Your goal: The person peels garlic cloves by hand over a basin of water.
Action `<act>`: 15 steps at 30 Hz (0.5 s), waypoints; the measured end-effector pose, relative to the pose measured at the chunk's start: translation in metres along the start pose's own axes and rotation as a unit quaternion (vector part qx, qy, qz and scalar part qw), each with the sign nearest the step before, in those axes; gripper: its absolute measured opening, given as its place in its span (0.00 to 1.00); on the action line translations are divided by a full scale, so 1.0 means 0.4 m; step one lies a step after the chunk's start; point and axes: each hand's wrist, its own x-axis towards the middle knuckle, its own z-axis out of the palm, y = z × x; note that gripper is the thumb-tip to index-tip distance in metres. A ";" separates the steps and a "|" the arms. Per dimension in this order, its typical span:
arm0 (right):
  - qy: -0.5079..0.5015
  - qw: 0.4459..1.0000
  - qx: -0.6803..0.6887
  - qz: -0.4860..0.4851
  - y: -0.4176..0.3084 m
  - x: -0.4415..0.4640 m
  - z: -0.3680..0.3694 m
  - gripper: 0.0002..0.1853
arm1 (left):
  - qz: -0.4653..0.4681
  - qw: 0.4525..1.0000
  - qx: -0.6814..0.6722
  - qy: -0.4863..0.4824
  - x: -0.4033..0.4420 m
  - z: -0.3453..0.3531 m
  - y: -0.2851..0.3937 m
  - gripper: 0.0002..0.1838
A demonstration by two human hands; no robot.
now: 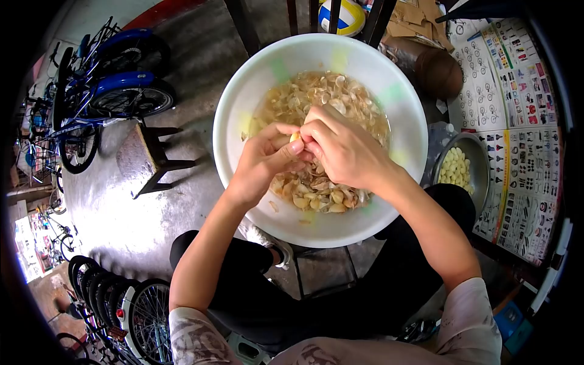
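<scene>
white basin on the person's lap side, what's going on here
A seated person is working on a garlic clove over the white basin. The left hand pinches the clove; the right hand is close against it, its grip hard to tell. Below, loose skins and unpeeled cloves sit in water. Pale peeled cloves lie in a metal bowl by the right knee.

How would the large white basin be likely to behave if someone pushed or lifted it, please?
The white basin would probably feel heavy, since it holds water and many garlic cloves and skins. A quick push would likely make it slosh, as the contents lie loose. Its broad, plastic-looking wall might flex somewhat if lifted from one side.
</scene>
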 end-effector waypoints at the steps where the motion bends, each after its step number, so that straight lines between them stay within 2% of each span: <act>1: -0.003 1.000 0.011 0.004 0.003 -0.006 0.002 0.04 | 0.016 0.998 -0.063 0.022 0.000 0.010 -0.008 0.18; 2: -0.005 1.000 0.023 0.009 0.005 -0.009 0.004 0.03 | 0.031 0.991 -0.125 0.044 0.003 0.015 -0.014 0.17; 3: 0.010 1.000 0.022 -0.004 0.003 0.011 0.006 0.03 | 0.042 0.992 -0.109 0.048 0.001 0.002 0.006 0.17; 5: 0.011 1.000 0.016 -0.010 0.000 0.005 0.003 0.02 | 0.067 0.966 -0.236 0.077 0.002 0.009 -0.003 0.14; 6: 0.008 1.000 0.017 -0.008 -0.005 0.000 0.001 0.02 | 0.065 0.966 -0.239 0.077 0.001 0.010 -0.010 0.14; 8: 0.035 0.998 0.054 -0.029 -0.010 0.000 -0.004 0.08 | 0.067 0.956 -0.276 0.073 0.002 0.001 -0.021 0.14; 12: 0.006 0.995 0.103 0.004 -0.005 -0.002 -0.030 0.08 | 0.100 0.954 -0.272 0.079 0.005 -0.013 -0.035 0.14; 14: 0.072 0.969 0.225 0.067 -0.009 0.001 -0.040 0.09 | 0.162 0.970 -0.165 0.076 0.014 -0.025 -0.043 0.19; 15: 0.072 0.970 0.224 0.067 -0.014 0.005 -0.042 0.09 | 0.163 0.970 -0.166 0.076 0.016 -0.022 -0.041 0.19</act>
